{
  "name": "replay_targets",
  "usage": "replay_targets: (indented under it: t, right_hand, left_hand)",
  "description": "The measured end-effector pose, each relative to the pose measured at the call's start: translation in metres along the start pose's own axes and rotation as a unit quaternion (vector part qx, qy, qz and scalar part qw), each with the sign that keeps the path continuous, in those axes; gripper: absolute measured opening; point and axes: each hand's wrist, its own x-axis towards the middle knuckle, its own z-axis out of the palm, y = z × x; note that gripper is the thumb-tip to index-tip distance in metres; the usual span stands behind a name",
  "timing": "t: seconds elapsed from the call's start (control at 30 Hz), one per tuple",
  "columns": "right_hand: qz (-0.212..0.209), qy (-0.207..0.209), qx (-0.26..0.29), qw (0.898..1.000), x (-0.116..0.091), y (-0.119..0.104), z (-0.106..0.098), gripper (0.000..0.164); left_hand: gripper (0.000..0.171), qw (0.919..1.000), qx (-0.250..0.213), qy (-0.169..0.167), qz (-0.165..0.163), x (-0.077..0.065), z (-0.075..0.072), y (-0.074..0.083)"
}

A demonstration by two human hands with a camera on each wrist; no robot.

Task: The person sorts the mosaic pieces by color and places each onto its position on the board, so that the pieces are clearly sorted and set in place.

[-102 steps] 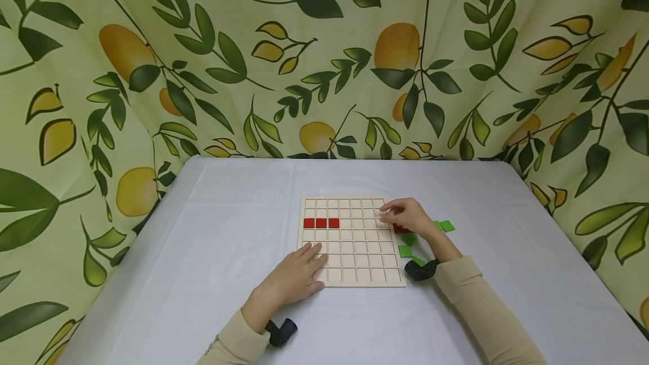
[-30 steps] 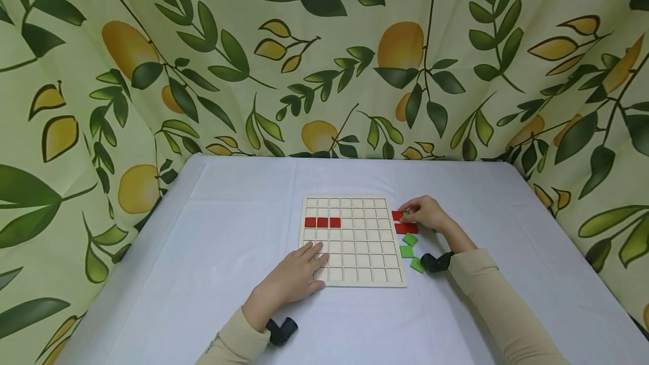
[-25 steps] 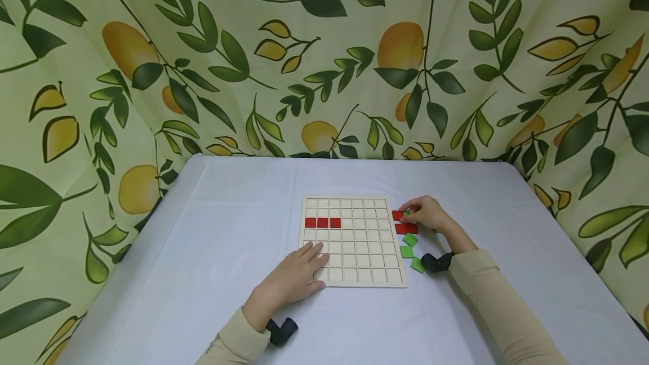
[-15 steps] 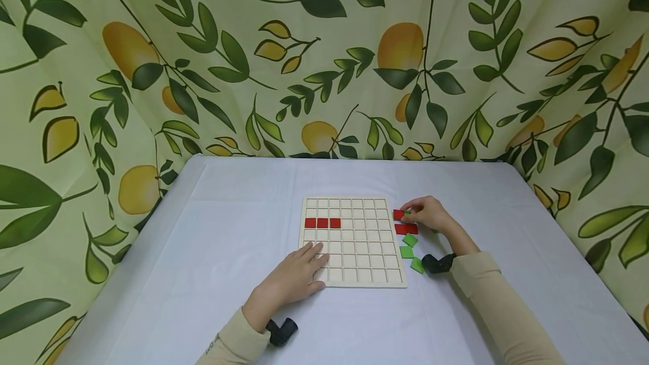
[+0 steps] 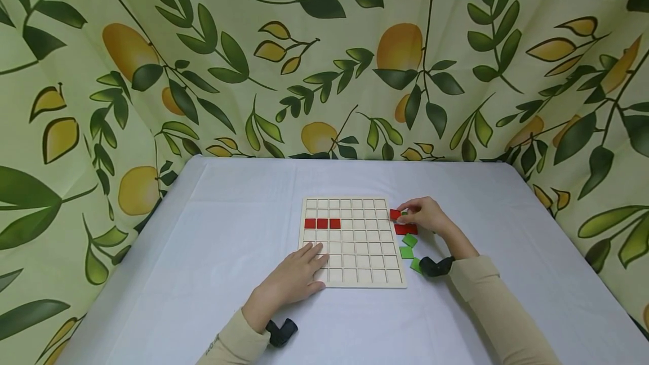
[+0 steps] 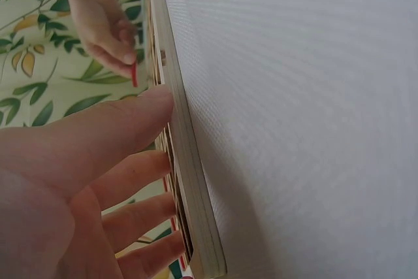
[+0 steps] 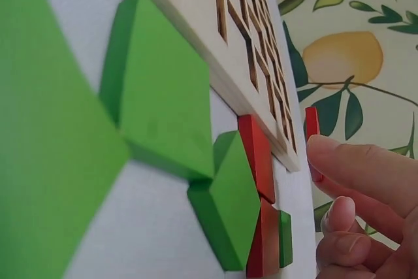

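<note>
A pale wooden grid board lies on the white table, with three red square tiles side by side in one row at its left. My left hand rests on the board's near left corner, fingers spread and straight; in the left wrist view its thumb lies against the edge. Just off the board's right edge, my right hand pinches another red square tile between thumb and fingers. That tile is raised above the table in the right wrist view.
Beside the board's right edge lie two red tiles and several green tiles, some loosely tilted against each other. The right hand and wrist hide part of the pile. A patterned curtain hangs behind the table.
My right hand has gone from the board's right edge to the tiles and taken a red one. Over the last half second it shifted slightly left with it. My left hand has stayed put.
</note>
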Motion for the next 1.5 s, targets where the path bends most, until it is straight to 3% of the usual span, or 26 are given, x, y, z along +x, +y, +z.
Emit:
replay_targets:
  t: [0.63, 1.2, 1.5]
  right_hand:
    - [-0.018, -0.007, 0.026, 0.999, -0.003, -0.01, 0.008, 0.033]
    - [0.001, -0.003, 0.026, 1.0, 0.001, -0.02, 0.021, 0.034]
    - [-0.019, -0.02, 0.06, 0.998, 0.001, -0.027, 0.028, 0.032]
  left_hand:
    - [0.057, 1.0, 0.0, 0.002, 0.0, -0.001, 0.0, 0.0]
    - [0.057, 0.9999, -0.009, -0.007, -0.005, -0.001, -0.002, 0.002]
    - [0.058, 0.9999, -0.006, -0.007, -0.008, -0.001, 0.0, 0.001]
